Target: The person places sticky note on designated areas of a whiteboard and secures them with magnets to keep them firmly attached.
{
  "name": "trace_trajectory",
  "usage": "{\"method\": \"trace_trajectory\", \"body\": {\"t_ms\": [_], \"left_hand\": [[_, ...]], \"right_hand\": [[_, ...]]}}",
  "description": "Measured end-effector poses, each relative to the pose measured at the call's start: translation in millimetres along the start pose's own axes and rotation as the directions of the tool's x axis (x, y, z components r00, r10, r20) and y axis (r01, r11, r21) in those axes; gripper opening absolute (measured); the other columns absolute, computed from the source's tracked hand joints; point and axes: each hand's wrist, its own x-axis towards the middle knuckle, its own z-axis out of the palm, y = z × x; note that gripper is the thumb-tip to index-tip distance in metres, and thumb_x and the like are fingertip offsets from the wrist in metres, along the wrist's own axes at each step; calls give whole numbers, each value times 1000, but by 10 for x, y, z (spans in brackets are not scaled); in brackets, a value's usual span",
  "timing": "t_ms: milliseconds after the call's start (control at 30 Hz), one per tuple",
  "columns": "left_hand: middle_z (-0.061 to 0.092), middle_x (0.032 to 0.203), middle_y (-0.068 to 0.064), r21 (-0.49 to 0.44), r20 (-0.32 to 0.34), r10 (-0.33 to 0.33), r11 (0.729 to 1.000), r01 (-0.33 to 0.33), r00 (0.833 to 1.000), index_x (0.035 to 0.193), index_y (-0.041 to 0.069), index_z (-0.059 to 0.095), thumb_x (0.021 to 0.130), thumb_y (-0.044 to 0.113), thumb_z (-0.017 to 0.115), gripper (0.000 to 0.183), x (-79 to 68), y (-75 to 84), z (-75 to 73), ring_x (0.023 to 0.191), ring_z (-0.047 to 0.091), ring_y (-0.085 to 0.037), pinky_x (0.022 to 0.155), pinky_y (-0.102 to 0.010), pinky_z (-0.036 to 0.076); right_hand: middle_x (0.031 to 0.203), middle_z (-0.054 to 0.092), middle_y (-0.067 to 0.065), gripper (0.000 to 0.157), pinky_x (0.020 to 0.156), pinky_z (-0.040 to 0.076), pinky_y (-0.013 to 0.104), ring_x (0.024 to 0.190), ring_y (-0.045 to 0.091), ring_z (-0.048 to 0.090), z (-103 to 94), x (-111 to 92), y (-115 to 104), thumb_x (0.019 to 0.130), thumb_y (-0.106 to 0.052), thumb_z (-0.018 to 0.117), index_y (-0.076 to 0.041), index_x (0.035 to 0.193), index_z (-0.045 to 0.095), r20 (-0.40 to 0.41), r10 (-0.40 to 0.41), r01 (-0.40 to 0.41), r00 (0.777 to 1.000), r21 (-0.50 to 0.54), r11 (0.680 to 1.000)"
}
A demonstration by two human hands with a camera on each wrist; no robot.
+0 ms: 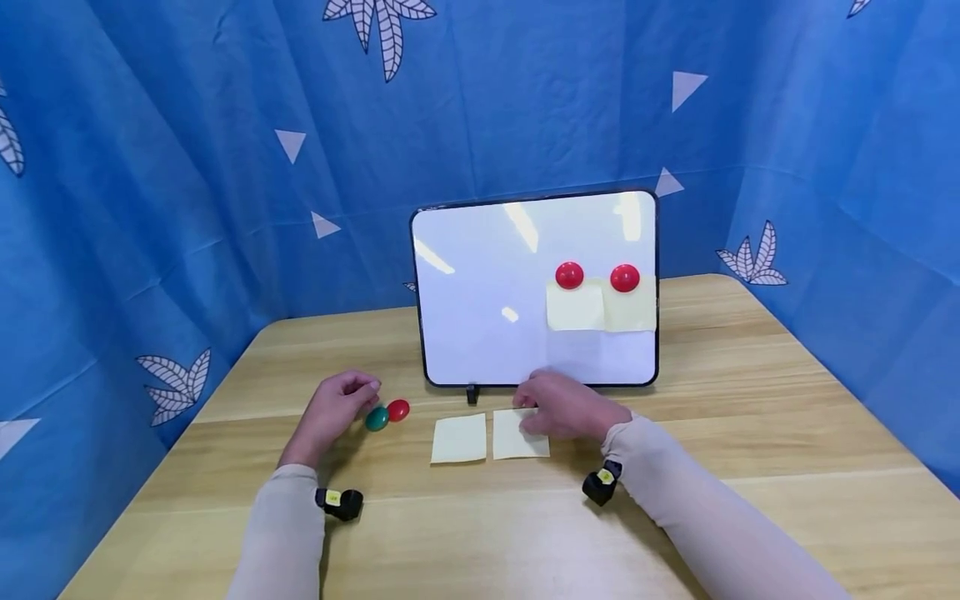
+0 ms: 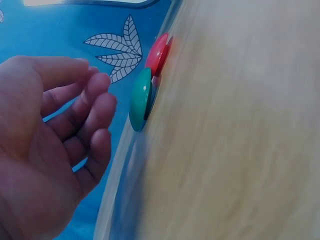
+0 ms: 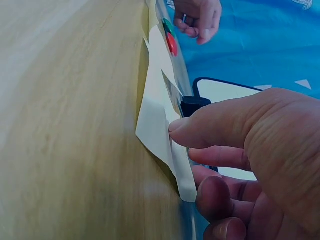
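Two pale yellow sticky notes lie side by side on the table, the left note (image 1: 459, 439) and the right note (image 1: 510, 446). My right hand (image 1: 566, 406) is over the right note's far edge. In the right wrist view its thumb (image 3: 207, 125) meets the curling note (image 3: 155, 120), with a gap between thumb and index finger. Beside a green round magnet (image 1: 377, 419) and a red one (image 1: 398, 410), my left hand (image 1: 337, 410) hovers with loosely bent fingers. It holds nothing; in the left wrist view the green magnet (image 2: 140, 100) stands apart from its fingertips.
A whiteboard (image 1: 487, 292) stands upright at the back. On its right side, red magnets (image 1: 569, 275) sit at the tops of two notes (image 1: 575, 310). A small black foot (image 1: 472, 394) juts from the board's lower edge. Blue curtain (image 1: 525, 100) surrounds the table (image 1: 465, 533).
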Motion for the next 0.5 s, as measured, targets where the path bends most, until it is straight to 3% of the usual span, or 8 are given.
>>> {"method": "trace_trajectory", "body": {"t_ms": [267,500], "left_hand": [[62,119,-11,32,42,-31,999,30,999,129,6,62,102,36,60,40,-19,-41,-32,110,57,-30,99,-49,42],[62,122,-12,78,47,-27,997,23,999,127,7,63,102,33,59,36,-17,-57,-30,114,55,-31,100,-52,42]], "right_hand": [[87,59,-1,7,76,47,34,81,16,52,14,23,26,84,-11,75,-11,90,72,-5,-18,18,1000,-12,1000],[84,56,-2,8,70,44,32,79,15,49,23,8,32,84,-11,74,-13,91,72,0,0,0,1000,-6,1000]]}}
